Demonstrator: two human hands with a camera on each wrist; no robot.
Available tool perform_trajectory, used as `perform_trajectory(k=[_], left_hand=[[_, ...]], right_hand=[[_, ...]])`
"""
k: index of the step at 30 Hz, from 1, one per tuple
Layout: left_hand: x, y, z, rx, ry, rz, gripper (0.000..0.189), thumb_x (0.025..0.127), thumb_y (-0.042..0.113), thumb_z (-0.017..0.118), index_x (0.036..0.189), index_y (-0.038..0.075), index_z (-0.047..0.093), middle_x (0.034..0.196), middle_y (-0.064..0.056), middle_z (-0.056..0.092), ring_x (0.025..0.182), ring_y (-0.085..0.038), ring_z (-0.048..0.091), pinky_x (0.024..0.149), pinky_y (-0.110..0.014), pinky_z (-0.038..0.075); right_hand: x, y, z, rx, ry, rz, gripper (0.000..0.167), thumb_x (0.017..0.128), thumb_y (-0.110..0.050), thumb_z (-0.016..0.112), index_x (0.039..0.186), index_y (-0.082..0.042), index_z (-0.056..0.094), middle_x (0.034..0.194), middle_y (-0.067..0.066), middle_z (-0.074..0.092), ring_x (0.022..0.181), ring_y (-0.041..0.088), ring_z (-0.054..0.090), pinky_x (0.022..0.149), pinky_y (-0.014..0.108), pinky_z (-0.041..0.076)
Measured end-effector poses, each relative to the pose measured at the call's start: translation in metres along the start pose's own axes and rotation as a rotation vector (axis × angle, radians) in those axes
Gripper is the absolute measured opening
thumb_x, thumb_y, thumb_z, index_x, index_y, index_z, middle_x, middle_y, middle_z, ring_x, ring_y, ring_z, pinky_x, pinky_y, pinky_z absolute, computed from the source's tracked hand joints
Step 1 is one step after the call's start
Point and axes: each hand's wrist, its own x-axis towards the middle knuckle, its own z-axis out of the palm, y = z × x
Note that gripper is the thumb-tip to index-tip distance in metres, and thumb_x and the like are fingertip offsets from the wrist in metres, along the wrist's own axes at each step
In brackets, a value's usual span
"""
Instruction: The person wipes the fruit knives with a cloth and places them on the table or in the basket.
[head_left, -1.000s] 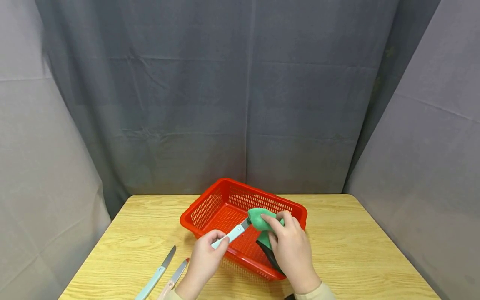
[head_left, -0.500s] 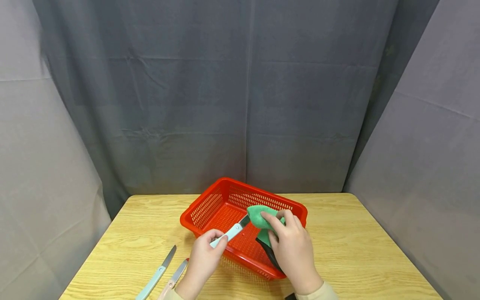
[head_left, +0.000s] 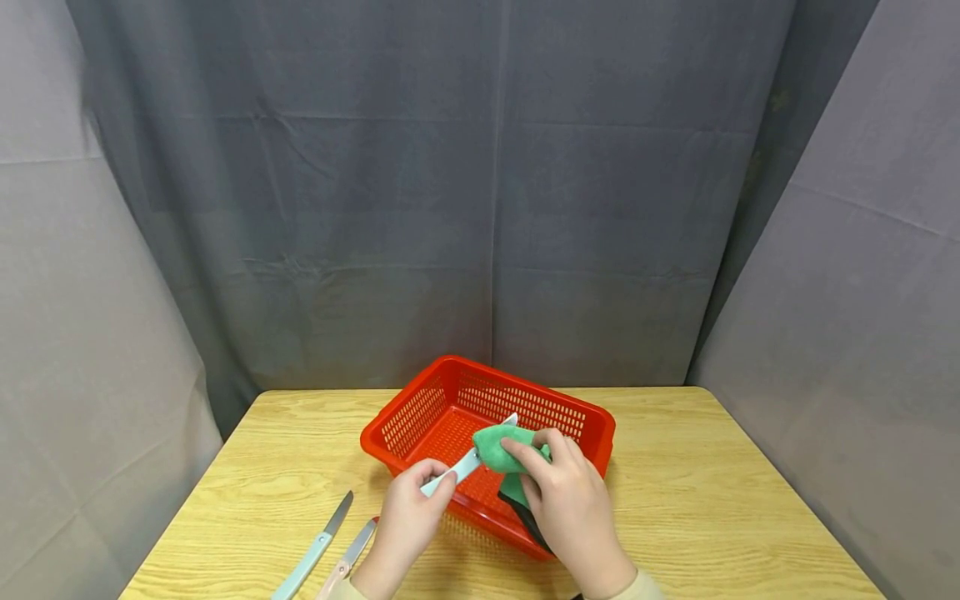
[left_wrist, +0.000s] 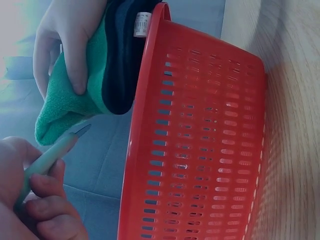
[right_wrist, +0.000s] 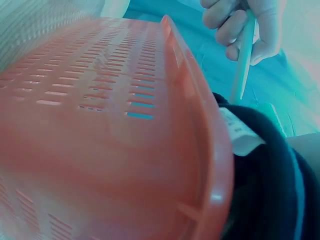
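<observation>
Two pinches at the frame's lower centre: my left hand (head_left: 412,507) on the knife (head_left: 461,468) by its handle, safely off the blade, my right hand (head_left: 572,498) on green cloth (head_left: 495,450) seemingly folded round that blade.

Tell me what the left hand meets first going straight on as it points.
Probably the green cloth in the right hand, ahead along the knife; depth against the basket rim is unclear.
</observation>
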Motion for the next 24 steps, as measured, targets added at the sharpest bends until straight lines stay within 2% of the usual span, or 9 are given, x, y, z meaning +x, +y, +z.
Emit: perform_trajectory(k=[8,16,24], left_hand=[[-0.0008,0.0014,-0.0009,-0.024,-0.017,0.010,0.011,0.094,0.017,0.070,0.091,0.006,0.070,0.064,0.002,0.050,0.046,-0.002,0.034,0.043,-0.018,0.027],[0.0000,0.0015,0.0017,0.010,0.010,0.033,0.008,0.093,0.013,0.070,0.086,0.008,0.070,0.063,0.004,0.051,0.050,-0.002,0.038,0.046,-0.018,0.029],[-0.0004,0.0013,0.0023,0.007,0.010,0.039,0.008,0.092,0.012,0.071,0.085,0.009,0.070,0.063,0.004,0.051,0.050,-0.002,0.038,0.047,-0.018,0.030]], right_hand=[[-0.0008,0.0005,0.0018,0.007,-0.008,0.015,0.051,0.071,-0.003,0.092,0.115,-0.026,0.078,0.097,0.002,0.060,0.076,0.016,0.056,0.060,0.028,0.051],[0.0004,0.0035,0.0018,-0.024,0.010,0.042,0.052,0.071,0.000,0.090,0.115,-0.026,0.078,0.098,0.004,0.061,0.073,0.018,0.055,0.056,0.028,0.049],[0.0017,0.0068,0.0001,-0.033,0.021,0.068,0.052,0.070,0.003,0.088,0.114,-0.023,0.078,0.097,0.006,0.060,0.076,0.020,0.057,0.055,0.029,0.049]])
